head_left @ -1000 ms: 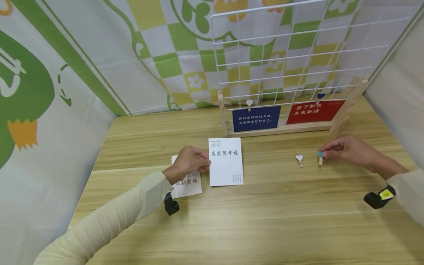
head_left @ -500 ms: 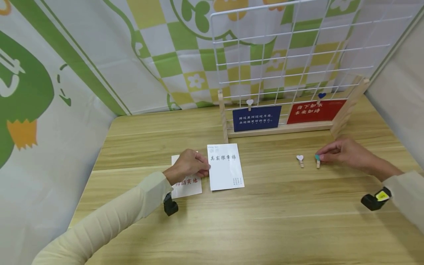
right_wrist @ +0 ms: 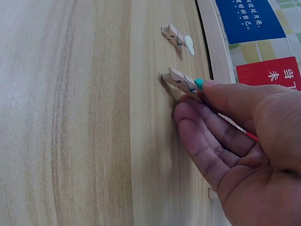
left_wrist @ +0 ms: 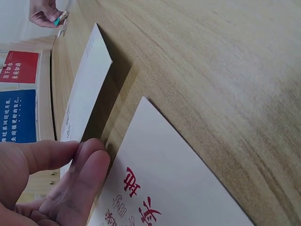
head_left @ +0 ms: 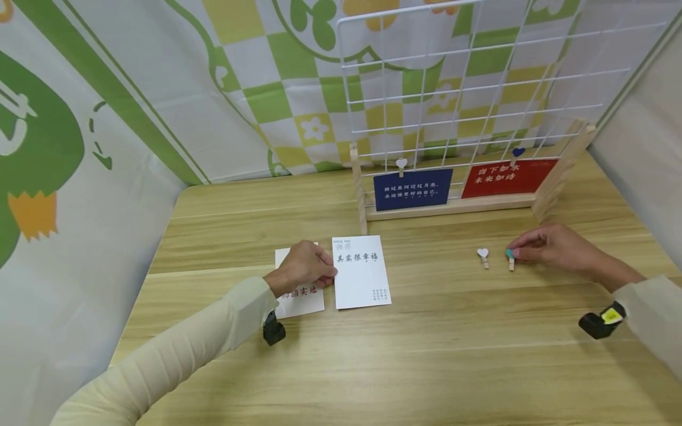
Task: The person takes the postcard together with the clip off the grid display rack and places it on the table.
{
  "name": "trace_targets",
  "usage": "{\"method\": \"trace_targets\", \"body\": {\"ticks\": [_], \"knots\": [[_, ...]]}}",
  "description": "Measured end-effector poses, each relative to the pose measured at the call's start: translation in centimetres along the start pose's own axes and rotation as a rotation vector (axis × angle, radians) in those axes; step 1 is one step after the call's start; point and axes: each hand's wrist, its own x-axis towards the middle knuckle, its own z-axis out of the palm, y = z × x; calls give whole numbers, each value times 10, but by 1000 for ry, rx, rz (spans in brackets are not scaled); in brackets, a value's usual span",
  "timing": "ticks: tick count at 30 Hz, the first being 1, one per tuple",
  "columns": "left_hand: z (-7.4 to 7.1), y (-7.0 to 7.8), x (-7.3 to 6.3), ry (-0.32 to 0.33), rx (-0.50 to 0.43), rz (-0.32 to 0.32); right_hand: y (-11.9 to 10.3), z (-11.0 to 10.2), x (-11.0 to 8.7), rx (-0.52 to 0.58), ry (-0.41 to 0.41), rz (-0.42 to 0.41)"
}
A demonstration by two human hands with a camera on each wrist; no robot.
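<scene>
My left hand [head_left: 306, 264] pinches the left edge of a white card [head_left: 361, 278] with black lettering. In the left wrist view this card [left_wrist: 87, 84] is tilted, its near edge raised off the table with a shadow beneath. Under the same hand lies a second white card [head_left: 299, 303] with red lettering, partly hidden by the hand. My right hand [head_left: 559, 251] pinches a small wooden clothespin [head_left: 511, 263] with a teal heart, thumb on the heart end. Just left of it lies another clothespin [head_left: 484, 258] with a white heart.
At the back of the wooden table [head_left: 426, 367] stands a white wire grid [head_left: 421, 109] in a wooden base [head_left: 453, 210]. A blue card [head_left: 412, 190] and a red card [head_left: 508, 178] hang on it from heart clothespins. A patterned curtain [head_left: 277, 100] is behind.
The white card in my left hand has come down slightly toward the table front. My right hand has moved a little left with the teal-heart clothespin. The hanging cards stay put.
</scene>
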Motion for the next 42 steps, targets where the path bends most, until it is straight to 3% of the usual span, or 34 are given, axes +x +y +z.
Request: {"method": "trace_targets", "body": {"ticks": [7, 25, 32, 42], "knots": [[1, 1, 1, -13, 51, 6, -1, 0, 1, -93, 34, -29], [-3, 7, 5, -54, 201, 27, -2, 1, 8, -173, 51, -48], [-4, 10, 5, -73, 243, 20, -1, 3, 11, -170, 55, -83], [-6, 11, 5, -101, 267, 19, -4, 2, 11, -180, 45, -58]]}}
